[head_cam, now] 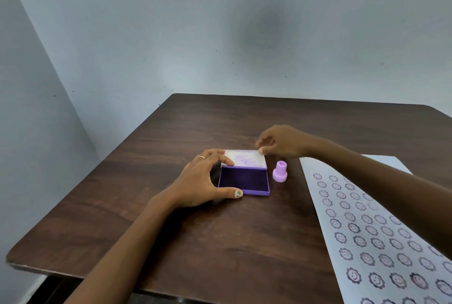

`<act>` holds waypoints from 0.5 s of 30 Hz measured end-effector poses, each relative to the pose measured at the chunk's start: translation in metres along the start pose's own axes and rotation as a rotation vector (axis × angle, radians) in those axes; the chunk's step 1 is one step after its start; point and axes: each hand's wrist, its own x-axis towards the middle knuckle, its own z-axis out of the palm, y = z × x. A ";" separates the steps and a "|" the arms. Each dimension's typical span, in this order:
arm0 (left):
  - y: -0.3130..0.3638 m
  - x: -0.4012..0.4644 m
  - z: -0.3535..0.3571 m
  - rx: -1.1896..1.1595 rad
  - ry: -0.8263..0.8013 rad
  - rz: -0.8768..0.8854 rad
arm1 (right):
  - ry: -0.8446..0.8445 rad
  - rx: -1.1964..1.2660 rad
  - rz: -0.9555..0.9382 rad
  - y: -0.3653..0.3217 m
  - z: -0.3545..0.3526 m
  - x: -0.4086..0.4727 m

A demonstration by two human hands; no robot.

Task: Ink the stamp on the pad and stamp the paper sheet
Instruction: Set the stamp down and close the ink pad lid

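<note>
A purple ink pad (244, 180) lies in the middle of the brown table, its dark inked face exposed. Its whitish lid (244, 158) is swung back behind it. My left hand (205, 179) grips the pad's left side, thumb on the front corner and fingers on the lid's left edge. My right hand (278, 141) pinches the lid's far right corner. A small pink stamp (280, 171) stands upright on the table just right of the pad, untouched. The paper sheet (367, 230) lies to the right, covered with several rows of smiley flower prints.
The dark wooden table (171, 242) ends at a front edge near the bottom left and a back edge against a pale blue wall. My right forearm crosses over the top of the sheet.
</note>
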 end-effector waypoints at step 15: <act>0.002 0.000 -0.003 -0.011 -0.021 -0.001 | -0.067 -0.053 0.082 -0.008 0.002 0.029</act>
